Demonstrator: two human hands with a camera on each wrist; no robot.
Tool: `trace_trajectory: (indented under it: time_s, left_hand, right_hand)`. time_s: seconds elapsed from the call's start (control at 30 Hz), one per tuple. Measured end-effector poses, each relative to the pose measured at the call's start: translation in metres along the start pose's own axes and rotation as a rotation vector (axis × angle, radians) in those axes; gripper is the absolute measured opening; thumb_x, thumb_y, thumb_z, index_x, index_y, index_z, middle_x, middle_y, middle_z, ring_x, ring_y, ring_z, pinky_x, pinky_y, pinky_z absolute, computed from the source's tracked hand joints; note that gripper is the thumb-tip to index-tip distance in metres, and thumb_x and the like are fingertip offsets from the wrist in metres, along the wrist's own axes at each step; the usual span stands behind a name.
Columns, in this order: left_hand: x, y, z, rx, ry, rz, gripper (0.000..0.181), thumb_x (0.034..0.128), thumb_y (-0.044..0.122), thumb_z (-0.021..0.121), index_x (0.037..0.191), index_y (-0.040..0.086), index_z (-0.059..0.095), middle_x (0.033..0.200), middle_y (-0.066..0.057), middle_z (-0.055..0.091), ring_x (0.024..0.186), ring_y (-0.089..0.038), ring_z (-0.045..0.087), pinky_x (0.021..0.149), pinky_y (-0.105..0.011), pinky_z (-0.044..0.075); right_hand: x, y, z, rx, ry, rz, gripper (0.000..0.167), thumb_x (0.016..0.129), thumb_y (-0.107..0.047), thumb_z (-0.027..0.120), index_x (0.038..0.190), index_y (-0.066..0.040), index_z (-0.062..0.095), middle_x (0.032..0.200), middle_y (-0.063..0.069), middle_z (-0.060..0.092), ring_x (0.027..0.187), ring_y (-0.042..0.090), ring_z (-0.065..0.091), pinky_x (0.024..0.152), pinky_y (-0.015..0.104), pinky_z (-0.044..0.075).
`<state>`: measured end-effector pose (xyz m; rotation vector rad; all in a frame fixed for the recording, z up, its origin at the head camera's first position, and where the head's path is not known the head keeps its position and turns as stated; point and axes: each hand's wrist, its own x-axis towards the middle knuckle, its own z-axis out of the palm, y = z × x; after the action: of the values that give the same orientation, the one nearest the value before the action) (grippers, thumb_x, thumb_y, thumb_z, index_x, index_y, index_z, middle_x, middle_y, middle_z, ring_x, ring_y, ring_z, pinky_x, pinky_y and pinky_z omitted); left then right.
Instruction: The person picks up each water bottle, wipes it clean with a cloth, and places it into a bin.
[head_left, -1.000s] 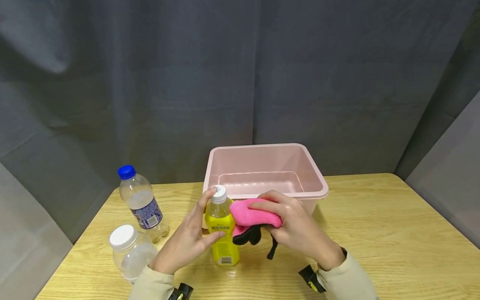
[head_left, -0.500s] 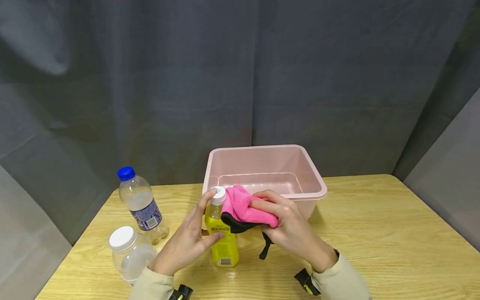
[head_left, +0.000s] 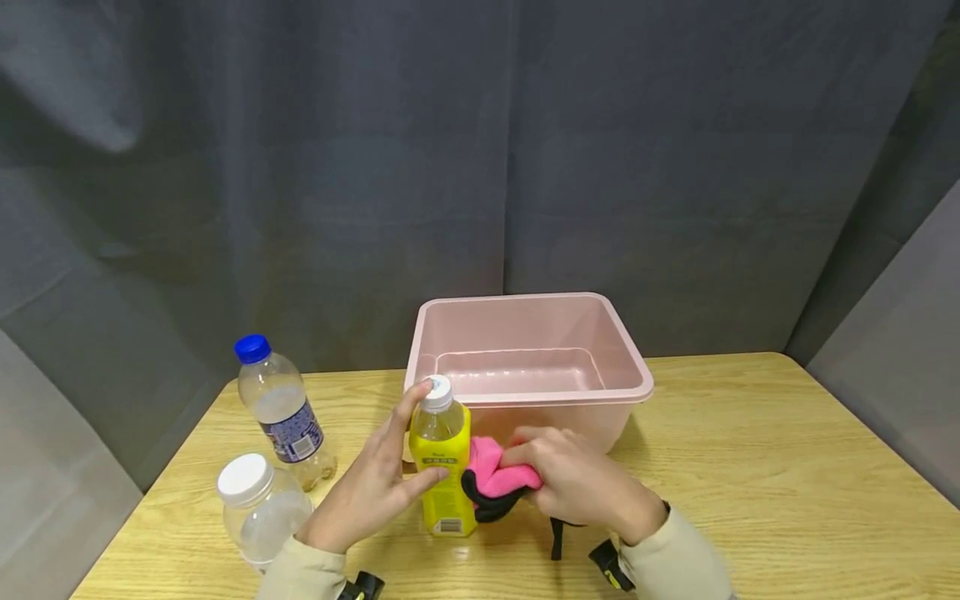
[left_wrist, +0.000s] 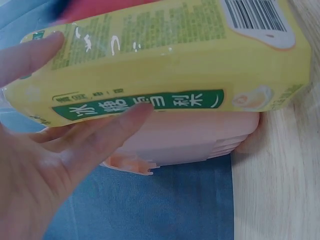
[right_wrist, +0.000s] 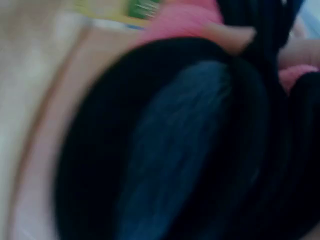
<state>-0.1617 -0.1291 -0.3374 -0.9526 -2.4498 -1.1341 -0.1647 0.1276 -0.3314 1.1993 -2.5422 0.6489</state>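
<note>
My left hand [head_left: 363,500] holds a yellow-labelled drink bottle [head_left: 448,502] upright on the table, one fingertip at its white cap and the thumb across the label. The left wrist view shows the thumb and fingers about the bottle [left_wrist: 190,65]. In my right hand [head_left: 581,483] is a bunched pink cloth [head_left: 498,471] with black edging and a hanging black strap. The cloth lies against the lower right side of the bottle. Blurred dark folds of the cloth [right_wrist: 170,145] fill much of the right wrist view.
Behind the hands stands a pink plastic basin [head_left: 525,398]. To the left are a clear bottle with a blue cap [head_left: 292,425] and a clear jar with a white lid [head_left: 266,517]. Grey curtain [head_left: 375,192] closes off the back of the wooden table [head_left: 750,467].
My right hand first carried the cloth up towards the bottle's neck, then down to its lower right side. The left hand and the bottle stay in place.
</note>
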Motion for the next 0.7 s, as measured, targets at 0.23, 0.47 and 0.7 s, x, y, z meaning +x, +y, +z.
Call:
trace_trajectory:
  time_s: [0.23, 0.47, 0.7]
  left_hand:
    - [0.001, -0.002, 0.000, 0.017, 0.014, 0.049, 0.101, 0.0810, -0.006, 0.080, 0.156, 0.020, 0.019, 0.154, -0.029, 0.037, 0.123, -0.046, 0.055, 0.089, -0.057, 0.055]
    - [0.002, -0.001, 0.000, 0.009, 0.008, 0.042, 0.099, 0.0825, -0.005, 0.080, 0.157, 0.021, 0.018, 0.153, -0.029, 0.039, 0.121, -0.045, 0.057, 0.087, -0.054, 0.057]
    - [0.002, 0.000, -0.001, 0.015, 0.015, 0.035, 0.099, 0.0822, -0.005, 0.080, 0.156, 0.021, 0.019, 0.148, -0.030, 0.043, 0.117, -0.044, 0.060, 0.080, -0.049, 0.060]
  right_hand:
    - [-0.002, 0.004, 0.030, -0.050, -0.313, 0.130, 0.037, 0.065, 0.010, 0.070, 0.089, -0.017, 0.077, 0.081, -0.010, 0.063, 0.071, 0.008, 0.057, 0.064, 0.028, 0.051]
    - [-0.004, 0.007, 0.031, -0.065, -0.290, 0.113, 0.042, 0.062, 0.010, 0.069, 0.092, -0.018, 0.078, 0.084, -0.012, 0.066, 0.069, 0.006, 0.057, 0.062, 0.026, 0.050]
    - [0.001, 0.008, 0.018, -0.055, -0.259, 0.090, 0.041, 0.065, 0.011, 0.070, 0.093, -0.019, 0.079, 0.090, -0.008, 0.069, 0.084, 0.014, 0.064, 0.070, 0.034, 0.054]
